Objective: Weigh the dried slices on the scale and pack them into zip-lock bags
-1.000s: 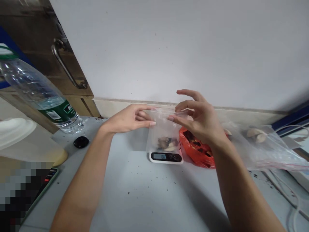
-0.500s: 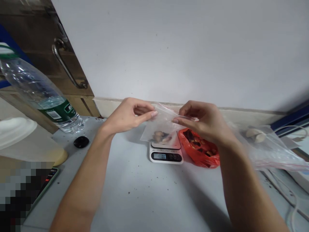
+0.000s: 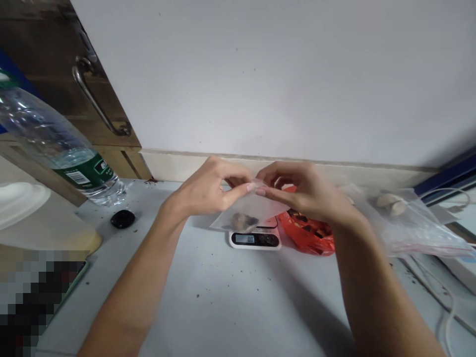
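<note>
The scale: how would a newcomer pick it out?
Below the white wall lies the table. There, the scale is partly hidden by the held clear bag, just left of the red bag. Unlike the bags, it has a black panel with a small display.

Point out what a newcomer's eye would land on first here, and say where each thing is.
The bright red bag probably jumps out first, just right of the white scale, with dark pieces inside it. Next come the left hand and right hand, meeting at the top of a clear bag above the scale. At far left is a large bottle with a green label.
</note>
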Demonstrator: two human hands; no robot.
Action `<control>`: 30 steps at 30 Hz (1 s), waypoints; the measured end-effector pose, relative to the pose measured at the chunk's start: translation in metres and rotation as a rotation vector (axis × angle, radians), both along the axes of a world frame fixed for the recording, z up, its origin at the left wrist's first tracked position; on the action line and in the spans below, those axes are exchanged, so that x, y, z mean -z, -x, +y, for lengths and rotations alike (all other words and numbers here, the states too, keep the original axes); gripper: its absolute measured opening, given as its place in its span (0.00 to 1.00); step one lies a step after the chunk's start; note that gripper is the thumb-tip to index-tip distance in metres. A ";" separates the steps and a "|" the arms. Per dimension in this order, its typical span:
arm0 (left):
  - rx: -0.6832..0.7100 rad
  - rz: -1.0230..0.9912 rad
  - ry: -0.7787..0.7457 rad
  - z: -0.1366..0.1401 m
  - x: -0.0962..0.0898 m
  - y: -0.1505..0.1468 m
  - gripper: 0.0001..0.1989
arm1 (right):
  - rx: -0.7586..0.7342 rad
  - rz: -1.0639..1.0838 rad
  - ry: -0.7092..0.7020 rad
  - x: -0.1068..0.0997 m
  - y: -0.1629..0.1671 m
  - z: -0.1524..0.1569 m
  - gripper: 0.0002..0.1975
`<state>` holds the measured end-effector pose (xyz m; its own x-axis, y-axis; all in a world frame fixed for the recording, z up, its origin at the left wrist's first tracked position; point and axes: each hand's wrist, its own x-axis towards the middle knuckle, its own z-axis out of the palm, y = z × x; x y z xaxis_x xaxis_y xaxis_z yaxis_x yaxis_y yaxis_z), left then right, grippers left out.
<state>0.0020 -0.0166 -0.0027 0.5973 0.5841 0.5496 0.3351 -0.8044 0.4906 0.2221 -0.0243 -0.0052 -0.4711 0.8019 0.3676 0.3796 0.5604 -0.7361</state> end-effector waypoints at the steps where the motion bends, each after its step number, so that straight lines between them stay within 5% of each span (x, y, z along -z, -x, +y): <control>1: -0.003 0.004 -0.007 0.000 0.000 -0.002 0.09 | -0.012 0.006 0.000 0.000 0.002 0.000 0.17; 15: -0.037 0.168 -0.118 0.000 -0.003 0.003 0.14 | -0.054 0.034 0.029 0.002 0.003 0.001 0.13; 30: -0.232 0.240 -0.011 0.007 -0.015 0.022 0.14 | 0.166 -0.096 -0.026 0.002 -0.027 0.015 0.19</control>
<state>-0.0200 -0.0099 0.0118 0.5626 0.7145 0.4160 0.6150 -0.6979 0.3670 0.2487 -0.0091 -0.0070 -0.3673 0.8623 0.3486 0.5363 0.5026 -0.6781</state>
